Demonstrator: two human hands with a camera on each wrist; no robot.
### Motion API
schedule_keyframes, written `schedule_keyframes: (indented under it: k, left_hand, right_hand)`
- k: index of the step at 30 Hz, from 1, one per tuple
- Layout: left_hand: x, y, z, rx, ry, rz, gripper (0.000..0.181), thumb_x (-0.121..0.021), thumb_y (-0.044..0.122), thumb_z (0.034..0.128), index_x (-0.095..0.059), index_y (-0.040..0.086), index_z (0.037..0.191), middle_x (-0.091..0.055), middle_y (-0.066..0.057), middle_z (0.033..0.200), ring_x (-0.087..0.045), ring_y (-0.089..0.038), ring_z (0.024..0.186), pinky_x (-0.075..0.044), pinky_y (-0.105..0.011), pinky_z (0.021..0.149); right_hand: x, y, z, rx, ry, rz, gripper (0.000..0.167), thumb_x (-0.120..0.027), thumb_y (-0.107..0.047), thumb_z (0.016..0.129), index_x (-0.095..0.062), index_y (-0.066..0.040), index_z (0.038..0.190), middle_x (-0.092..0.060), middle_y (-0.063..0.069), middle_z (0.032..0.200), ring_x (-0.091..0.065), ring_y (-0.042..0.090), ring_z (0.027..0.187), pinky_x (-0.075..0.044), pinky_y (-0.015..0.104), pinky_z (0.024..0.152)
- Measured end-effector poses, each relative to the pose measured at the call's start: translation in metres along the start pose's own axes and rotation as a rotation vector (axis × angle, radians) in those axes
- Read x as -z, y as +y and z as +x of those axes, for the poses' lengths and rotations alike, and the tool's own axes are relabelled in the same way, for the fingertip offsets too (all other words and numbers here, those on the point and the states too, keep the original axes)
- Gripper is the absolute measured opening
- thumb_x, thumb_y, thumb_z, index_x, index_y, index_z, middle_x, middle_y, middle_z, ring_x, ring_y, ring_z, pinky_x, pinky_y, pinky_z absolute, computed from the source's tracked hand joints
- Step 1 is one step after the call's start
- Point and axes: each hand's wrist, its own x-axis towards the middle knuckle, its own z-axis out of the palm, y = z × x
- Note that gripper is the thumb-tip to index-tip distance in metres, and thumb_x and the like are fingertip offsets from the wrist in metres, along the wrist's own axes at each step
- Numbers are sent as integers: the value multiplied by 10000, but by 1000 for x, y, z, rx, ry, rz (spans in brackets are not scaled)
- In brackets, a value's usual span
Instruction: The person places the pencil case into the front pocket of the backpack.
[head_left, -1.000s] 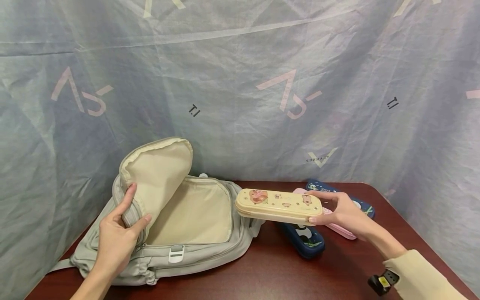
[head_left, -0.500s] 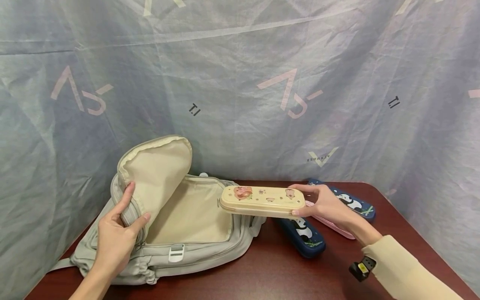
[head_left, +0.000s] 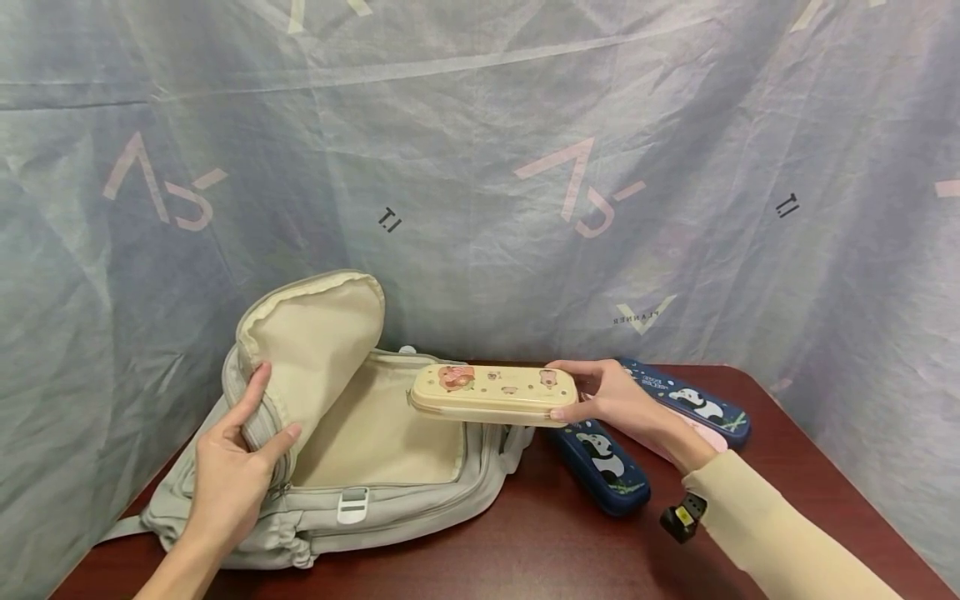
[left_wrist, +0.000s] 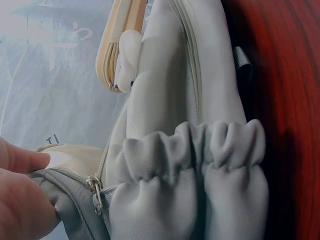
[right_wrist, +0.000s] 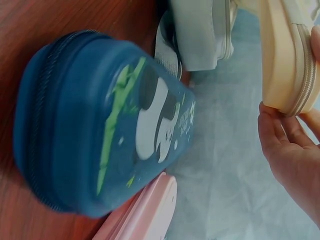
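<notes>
A light grey backpack [head_left: 405, 508] lies on the table at the left, its front flap [head_left: 322, 333] lifted and its cream lining showing. My left hand [head_left: 236, 467] grips the flap's edge between thumb and fingers; the left wrist view shows that pinch beside a zipper pull [left_wrist: 95, 187]. In my right hand [head_left: 618, 404] is a cream pencil case [head_left: 495, 396] with small animal pictures, held by its right end. The case hangs level, its left part over the backpack's opening. Seen from the right wrist, thumb and fingers hold the zipped end of the pencil case [right_wrist: 287, 60].
A dark blue panda pencil case [head_left: 603, 467] lies right of the backpack. Behind the right arm are a second blue panda case [head_left: 697, 400] and a pink case [head_left: 705, 429], partly hidden. A grey printed cloth [head_left: 480, 208] hangs behind the dark red table [head_left: 525, 550].
My right hand has carried the cream pencil case leftward and slightly up, from beside the backpack to over its opening. The left hand has stayed almost still on the flap.
</notes>
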Motion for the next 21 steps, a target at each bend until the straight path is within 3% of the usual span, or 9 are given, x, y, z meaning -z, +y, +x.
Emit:
schedule_keyframes:
  k: [4,8,11,15,21]
  left_hand:
    - [3,3,1,24,-64,19,801,-690,-192,905,-446,130,1597,-339,65,1683,-91,-89,1583,-59,-193,1244]
    - [9,11,3,32,-184,224,801,-701,-66,969,-361,216,1638,-260,63,1708,-72,-124,1586,-72,-92,1187]
    - [13,15,4,20,-239,341,855,-721,-55,954,-335,270,1645,-238,48,1714,-99,-172,1585,-141,-24,1119]
    - [14,15,4,-8,-250,307,914,-698,-143,919,-315,243,1653,-212,12,1725,-77,-152,1587,-158,-47,1137]
    - [15,6,-2,-61,-198,178,901,-661,-225,893,-356,171,1643,-232,5,1725,-62,-106,1586,-174,-118,1191]
  right_hand:
    - [-7,-2,6,-15,-11,58,673,-901,-170,843,-632,-103,1457,-715,119,1273,-676,298,1110,-572,373,903]
    - [-12,-3,12,-19,-8,55,682,-906,-157,837,-632,-97,1458,-719,119,1259,-677,286,1089,-577,370,879]
    - [-14,-4,15,-17,-1,23,687,-904,-169,840,-628,-89,1464,-714,117,1265,-670,276,1075,-572,370,871]
    - [-17,-5,20,-20,1,8,694,-903,-171,839,-624,-74,1467,-700,124,1295,-659,273,1087,-561,373,890]
    - [-25,-9,31,-22,-18,8,694,-910,-177,833,-629,-86,1462,-723,101,1259,-667,253,1091,-546,364,928]
